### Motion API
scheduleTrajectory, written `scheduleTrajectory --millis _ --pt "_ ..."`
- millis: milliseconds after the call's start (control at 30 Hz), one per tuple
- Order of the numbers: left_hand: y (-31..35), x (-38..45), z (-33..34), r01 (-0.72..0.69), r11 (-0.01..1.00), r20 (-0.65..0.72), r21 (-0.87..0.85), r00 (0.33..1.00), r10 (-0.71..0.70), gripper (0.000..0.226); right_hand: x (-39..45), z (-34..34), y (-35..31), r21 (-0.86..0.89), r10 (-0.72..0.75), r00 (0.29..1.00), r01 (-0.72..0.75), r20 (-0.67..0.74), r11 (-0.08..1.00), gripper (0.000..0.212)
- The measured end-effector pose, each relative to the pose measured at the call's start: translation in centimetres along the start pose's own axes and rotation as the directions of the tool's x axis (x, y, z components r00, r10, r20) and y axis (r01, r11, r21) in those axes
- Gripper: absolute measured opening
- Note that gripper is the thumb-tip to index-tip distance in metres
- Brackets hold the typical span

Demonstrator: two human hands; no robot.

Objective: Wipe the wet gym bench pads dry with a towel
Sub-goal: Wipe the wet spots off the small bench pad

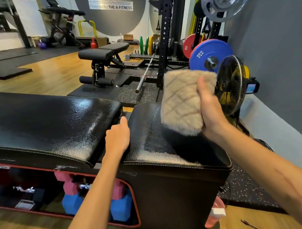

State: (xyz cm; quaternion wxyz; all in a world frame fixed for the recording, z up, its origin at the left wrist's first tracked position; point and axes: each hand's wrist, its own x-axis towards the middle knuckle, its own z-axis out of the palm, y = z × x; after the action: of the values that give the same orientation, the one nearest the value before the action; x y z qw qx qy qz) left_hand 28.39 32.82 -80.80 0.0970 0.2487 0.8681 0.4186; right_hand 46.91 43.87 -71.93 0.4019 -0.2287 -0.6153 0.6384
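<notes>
My right hand (pixel 211 109) has its grip closed on the folded beige towel (pixel 183 102), held upright above the short bench pad (pixel 159 140), long axis vertical, its face turned left of the grip. My left hand (pixel 117 136) rests at the gap beside the long pad (pixel 48 122), fingers curled, gripping nothing I can see.
</notes>
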Motion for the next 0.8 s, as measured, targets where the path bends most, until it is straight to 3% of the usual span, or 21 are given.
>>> scheduleTrajectory --millis 67,167,233,300,367,467,567,733,800 --pt "-0.1 0.1 0.1 -0.034 0.997 -0.021 0.065 0.999 0.035 0.046 3.5 0.4 0.2 -0.156 -0.182 0.977 0.164 -0.11 0.974 0.042" --pt "-0.3 0.2 0.3 -0.03 0.998 -0.055 0.052 0.998 0.033 0.032 9.3 1.0 2.4 -0.531 -0.374 0.927 0.323 0.012 0.783 0.05" --pt "-0.3 0.3 0.4 -0.017 1.0 -0.06 0.004 0.998 0.018 0.023 12.6 1.6 4.4 -0.784 -0.318 0.931 0.331 0.18 0.526 0.053" --pt "-0.5 0.5 0.6 -0.032 0.999 -0.067 -0.008 0.997 0.031 0.02 14.2 2.3 7.0 -0.913 -0.139 0.935 0.351 0.327 0.21 0.06" --pt "-1.0 0.8 0.8 -0.057 0.998 -0.069 -0.025 0.996 0.055 0.019 13.7 3.6 9.0 -0.907 0.06 0.906 0.414 0.419 0.084 0.071" --pt "-1.3 1.0 0.8 -0.087 0.996 -0.066 -0.034 0.994 0.084 0.031 12.9 5.2 10.4 -0.894 0.127 0.885 0.447 0.447 0.027 0.075" --pt "-1.3 0.9 0.7 -0.075 0.997 -0.044 -0.031 0.996 0.073 0.058 11.9 5.4 9.9 -0.873 0.107 0.867 0.478 0.487 0.1 0.072" --pt "-1.1 0.7 0.3 -0.049 0.996 -0.056 -0.08 0.997 0.045 0.068 7.5 6.7 8.9 -0.783 0.121 0.776 0.599 0.619 0.167 0.079" --pt "-0.8 0.5 0.2 0.004 0.99 -0.052 -0.142 0.999 -0.012 0.056 5.8 7.0 8.7 -0.752 0.113 0.746 0.635 0.656 0.174 0.081"
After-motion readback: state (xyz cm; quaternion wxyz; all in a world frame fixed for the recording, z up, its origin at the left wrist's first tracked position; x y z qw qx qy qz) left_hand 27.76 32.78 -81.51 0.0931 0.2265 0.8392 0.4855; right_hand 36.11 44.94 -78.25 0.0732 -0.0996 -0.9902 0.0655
